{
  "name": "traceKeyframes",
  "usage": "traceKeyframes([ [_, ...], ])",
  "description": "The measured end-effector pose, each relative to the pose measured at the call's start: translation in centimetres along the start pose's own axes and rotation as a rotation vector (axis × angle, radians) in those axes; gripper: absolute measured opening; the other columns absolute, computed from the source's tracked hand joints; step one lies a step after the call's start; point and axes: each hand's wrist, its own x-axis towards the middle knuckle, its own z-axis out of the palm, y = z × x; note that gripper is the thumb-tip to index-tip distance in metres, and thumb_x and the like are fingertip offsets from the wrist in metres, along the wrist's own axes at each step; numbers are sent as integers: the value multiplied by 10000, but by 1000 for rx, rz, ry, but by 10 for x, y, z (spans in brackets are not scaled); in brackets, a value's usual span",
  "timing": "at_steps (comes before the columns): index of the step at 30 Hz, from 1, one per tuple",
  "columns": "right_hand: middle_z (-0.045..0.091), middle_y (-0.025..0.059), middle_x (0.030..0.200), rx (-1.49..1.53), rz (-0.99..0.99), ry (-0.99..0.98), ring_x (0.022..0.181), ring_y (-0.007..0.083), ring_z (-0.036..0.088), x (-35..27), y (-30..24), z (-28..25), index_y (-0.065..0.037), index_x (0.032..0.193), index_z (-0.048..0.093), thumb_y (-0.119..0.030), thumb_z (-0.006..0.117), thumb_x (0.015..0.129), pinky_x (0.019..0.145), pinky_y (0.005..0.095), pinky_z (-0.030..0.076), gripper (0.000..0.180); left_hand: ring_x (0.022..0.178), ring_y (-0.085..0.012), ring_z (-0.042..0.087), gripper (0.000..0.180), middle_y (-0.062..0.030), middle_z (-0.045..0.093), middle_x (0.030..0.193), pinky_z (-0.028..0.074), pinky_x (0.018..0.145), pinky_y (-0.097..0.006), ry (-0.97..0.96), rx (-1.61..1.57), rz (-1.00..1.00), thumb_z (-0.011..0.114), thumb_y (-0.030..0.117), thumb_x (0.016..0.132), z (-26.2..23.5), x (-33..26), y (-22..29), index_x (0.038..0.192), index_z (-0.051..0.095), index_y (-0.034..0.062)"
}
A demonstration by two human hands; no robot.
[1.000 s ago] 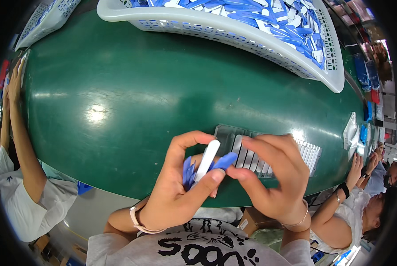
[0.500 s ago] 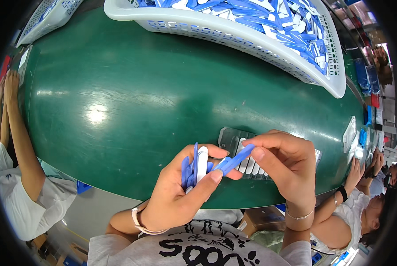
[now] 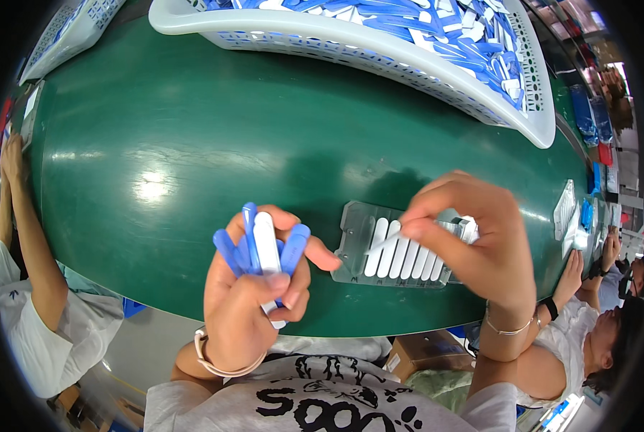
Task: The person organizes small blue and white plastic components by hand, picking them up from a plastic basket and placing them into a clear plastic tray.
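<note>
My left hand (image 3: pixel 254 288) is closed round a fanned bunch of slim, round-ended plastic strips: a white strip (image 3: pixel 266 241) lies in front, with several blue strips (image 3: pixel 248 241) about it. My right hand (image 3: pixel 473 234) pinches a thin whitish strip (image 3: pixel 385 243), seen nearly edge-on, between thumb and forefinger. That strip is above a clear plastic tray (image 3: pixel 349 237), where several white strips (image 3: pixel 397 252) lie side by side in slots. The right hand covers the tray's far right part.
A white perforated basket (image 3: pixel 336 52) heaped with blue and white strips stands at the back of the green table (image 3: pixel 192 158). Another basket (image 3: pixel 63 47) is at the far left. People work at the left (image 3: pixel 30 288) and right (image 3: pixel 559 324); another ridged tray (image 3: pixel 565 209) lies near the right one.
My hands have parted: the left moved left with its bunch, the right moved over the tray. The right fingers have left the blue strip and now pinch a thin whitish one.
</note>
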Motion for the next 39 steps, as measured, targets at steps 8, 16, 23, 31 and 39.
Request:
traceKeyframes([
  [8, 613, 62, 813, -344, -175, -72, 761, 231, 547, 16, -3, 20, -38, 825, 625, -107, 749, 706, 645, 330, 432, 186, 569, -69, 392, 374, -209, 613, 967, 288, 413, -199, 57, 310, 13, 502, 46, 876, 9, 0, -5, 1236, 400, 40],
  [16, 596, 72, 863, -324, -21, -156, 796, 233, 548, 6, 3, 13, -45, 923, 592, -161, 766, 707, 731, 336, 423, 301, 581, -78, 352, 371, -30, 449, 739, 255, 422, -213, 145, 239, -21, 450, 47, 813, 12, -3, -3, 1183, 439, 28],
  [23, 603, 79, 1002, -486, 56, 1, 955, 249, 541, -38, 10, -44, -72, 1035, 604, -257, 776, 700, 842, 359, 369, 420, 537, -71, 286, 138, 13, 347, 651, 223, 421, -216, 41, 534, -6, 535, 105, 820, 15, -6, -2, 921, 453, 61],
  [31, 517, 83, 1225, -710, 220, -125, 1127, 275, 460, -102, 17, -58, -47, 1398, 336, -289, 779, 638, 969, 440, 247, 912, 540, -28, 306, 476, 25, 375, 683, 256, 451, -170, 138, 615, -66, 421, 40, 877, 28, 7, 4, 1338, 365, -63],
  [39, 455, 130, 1307, -721, 31, -137, 1173, 284, 439, -120, 34, -83, -67, 1390, 361, -279, 702, 748, 952, 502, 285, 758, 501, -63, 319, 450, 13, 427, 677, 273, 435, -204, -129, 715, -404, 421, 68, 910, 40, -6, 8, 1359, 392, 45],
])
